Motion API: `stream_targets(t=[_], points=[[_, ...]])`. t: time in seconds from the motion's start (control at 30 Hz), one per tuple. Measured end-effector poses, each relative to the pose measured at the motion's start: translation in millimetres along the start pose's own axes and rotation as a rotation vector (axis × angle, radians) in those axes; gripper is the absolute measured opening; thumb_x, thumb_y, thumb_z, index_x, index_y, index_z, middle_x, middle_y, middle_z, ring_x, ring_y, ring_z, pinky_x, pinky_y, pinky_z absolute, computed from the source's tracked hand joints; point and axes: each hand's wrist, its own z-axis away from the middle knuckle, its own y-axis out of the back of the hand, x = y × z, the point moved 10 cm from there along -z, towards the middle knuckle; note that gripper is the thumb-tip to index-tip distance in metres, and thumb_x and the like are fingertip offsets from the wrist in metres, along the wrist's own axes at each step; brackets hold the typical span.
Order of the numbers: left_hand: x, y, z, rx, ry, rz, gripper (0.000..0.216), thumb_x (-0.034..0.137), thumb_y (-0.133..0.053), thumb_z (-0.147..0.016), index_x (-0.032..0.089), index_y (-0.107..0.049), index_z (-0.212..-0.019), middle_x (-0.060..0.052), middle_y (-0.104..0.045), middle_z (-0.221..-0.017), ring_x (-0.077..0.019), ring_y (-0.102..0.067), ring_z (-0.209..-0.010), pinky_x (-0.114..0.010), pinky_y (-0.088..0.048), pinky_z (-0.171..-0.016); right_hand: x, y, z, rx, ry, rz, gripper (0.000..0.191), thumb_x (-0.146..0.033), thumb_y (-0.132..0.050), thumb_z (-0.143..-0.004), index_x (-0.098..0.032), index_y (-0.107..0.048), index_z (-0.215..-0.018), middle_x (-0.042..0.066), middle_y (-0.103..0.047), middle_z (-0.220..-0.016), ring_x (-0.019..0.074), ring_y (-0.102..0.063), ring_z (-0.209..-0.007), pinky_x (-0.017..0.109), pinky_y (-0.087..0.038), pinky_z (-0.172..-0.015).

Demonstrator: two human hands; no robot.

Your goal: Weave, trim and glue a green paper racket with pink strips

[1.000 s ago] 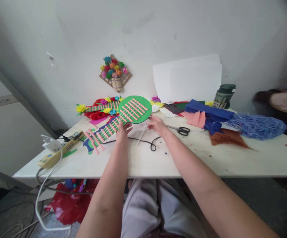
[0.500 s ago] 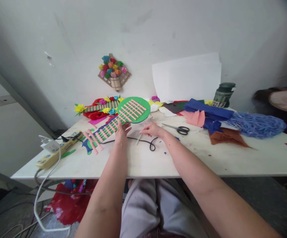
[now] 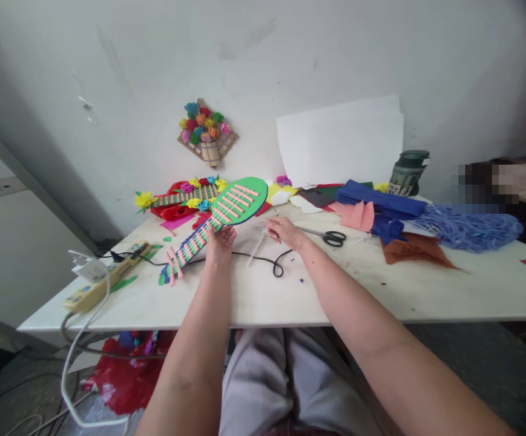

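A lute-shaped paper craft (image 3: 239, 200) has a green face, a blue backing, and pink strips laid across thin lines. My left hand (image 3: 220, 242) grips it by the neck from below, holding it tilted with its round end up and to the right. My right hand (image 3: 284, 234) is right of the craft, low over the table, with its fingers pinched together. Whatever they hold, if anything, is too small to make out. A thin whitish translucent stick (image 3: 256, 249) slants down and left from near those fingertips. A black cord (image 3: 279, 270) loops just below.
Black-handled scissors (image 3: 334, 238) lie right of my right hand. Folded blue paper (image 3: 381, 200), brown paper (image 3: 414, 251) and a bundle of blue strands (image 3: 471, 227) are farther right, near a dark green jar (image 3: 408, 172). A power strip (image 3: 108, 278) sits at left, before a flower-decorated craft (image 3: 185, 197).
The craft has turned and shifted slightly left in my left hand, its face now more slanted. My right hand has moved a little right and up, showing more of the whitish stick.
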Motion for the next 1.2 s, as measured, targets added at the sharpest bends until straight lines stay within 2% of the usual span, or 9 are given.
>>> stream_targets(t=[0.13, 0.27, 0.33, 0.43, 0.57, 0.7, 0.9, 1.07, 1.2], points=[[-1.8, -1.2, -0.3, -0.008, 0.022, 0.001, 0.045, 0.051, -0.041, -0.081, 0.014, -0.053, -0.059, -0.006, -0.061, -0.059, -0.0122, -0.060, -0.057, -0.023, -0.049, -0.059, -3.1, 13.9, -1.1, 0.157, 0.017, 0.047, 0.039, -0.049, -0.051, -0.074, -0.019, -0.035, -0.053, -0.010, -0.029, -0.037, 0.0033, -0.023, -0.033, 0.018, -0.017, -0.033], [-2.0, -2.7, -0.2, -0.018, 0.029, -0.018, 0.045, 0.050, -0.040, -0.081, 0.014, -0.053, -0.059, -0.005, -0.061, -0.059, -0.0122, -0.061, -0.057, -0.023, -0.048, -0.059, -1.8, 36.7, -3.3, 0.305, 0.027, 0.217, 0.034, -0.043, -0.043, -0.080, -0.019, -0.040, -0.057, -0.007, -0.038, -0.044, 0.0055, -0.033, -0.038, 0.018, -0.027, -0.039], [-0.9, -2.7, -0.2, -0.016, 0.021, -0.025, 0.046, 0.051, -0.039, -0.082, 0.014, -0.053, -0.059, -0.005, -0.061, -0.059, -0.0122, -0.060, -0.056, -0.023, -0.048, -0.058, -0.7, 51.6, -2.1, 0.388, -0.006, 0.447, 0.026, -0.034, -0.039, -0.083, -0.019, -0.046, -0.063, -0.003, -0.048, -0.053, 0.0085, -0.043, -0.047, 0.020, -0.034, -0.046], [1.9, -1.3, -0.7, -0.003, -0.004, -0.036, 0.045, 0.051, -0.039, -0.081, 0.014, -0.053, -0.060, -0.005, -0.061, -0.060, -0.0119, -0.060, -0.056, -0.023, -0.047, -0.058, -9.8, 64.6, 4.1, 0.487, -0.032, 0.984, 0.014, -0.023, -0.044, -0.079, -0.019, -0.058, -0.083, 0.004, -0.061, -0.082, 0.0158, -0.055, -0.077, 0.026, -0.041, -0.066], [4.9, 0.2, -1.5, 0.003, -0.035, -0.061, 0.046, 0.052, -0.039, -0.081, 0.014, -0.054, -0.060, -0.005, -0.061, -0.061, -0.0115, -0.059, -0.055, -0.024, -0.046, -0.058, 2.4, 58.0, 6.1, 0.351, -0.189, 1.408, 0.032, -0.025, -0.052, -0.072, -0.017, -0.060, -0.102, 0.013, -0.057, -0.106, 0.0268, -0.051, -0.097, 0.036, -0.038, -0.080], [5.9, 1.0, -2.0, 0.004, -0.050, -0.085, 0.047, 0.054, -0.039, -0.080, 0.014, -0.053, -0.060, -0.005, -0.061, -0.062, -0.0112, -0.058, -0.056, -0.024, -0.046, -0.058, 21.5, 47.6, 4.2, 0.243, -0.307, 1.459, 0.043, -0.022, -0.052, -0.071, -0.016, -0.054, -0.114, 0.014, -0.056, -0.109, 0.0279, -0.049, -0.101, 0.035, -0.038, -0.080], [6.2, 1.2, -1.8, 0.005, -0.067, -0.106, 0.044, 0.052, -0.040, -0.080, 0.014, -0.054, -0.063, -0.005, -0.060, -0.062, -0.0109, -0.058, -0.056, -0.023, -0.045, -0.058, 22.1, 40.9, -0.7, 0.300, -0.275, 1.481, 0.042, -0.019, -0.050, -0.074, -0.013, -0.049, -0.116, 0.016, -0.058, -0.103, 0.0262, -0.050, -0.100, 0.035, -0.037, -0.081], [8.3, 3.8, -2.6, 0.021, -0.091, -0.090, 0.042, 0.050, -0.040, -0.081, 0.014, -0.055, -0.065, -0.005, -0.060, -0.063, -0.0111, -0.058, -0.055, -0.023, -0.046, -0.058, 14.5, 63.2, 6.9, 0.412, -0.334, 1.367, 0.041, -0.035, -0.052, -0.074, -0.016, -0.051, -0.111, 0.015, -0.061, -0.099, 0.0274, -0.055, -0.096, 0.036, -0.039, -0.077], [9.4, 4.0, -2.1, 0.029, -0.093, -0.087, 0.042, 0.050, -0.041, -0.080, 0.014, -0.055, -0.065, -0.005, -0.061, -0.063, -0.0109, -0.058, -0.055, -0.023, -0.045, -0.057, 7.8, 87.0, 16.5, 0.534, -0.376, 1.208, 0.041, -0.028, -0.052, -0.070, -0.023, -0.053, -0.111, 0.010, -0.063, -0.099, 0.0258, -0.057, -0.093, 0.035, -0.042, -0.074]])
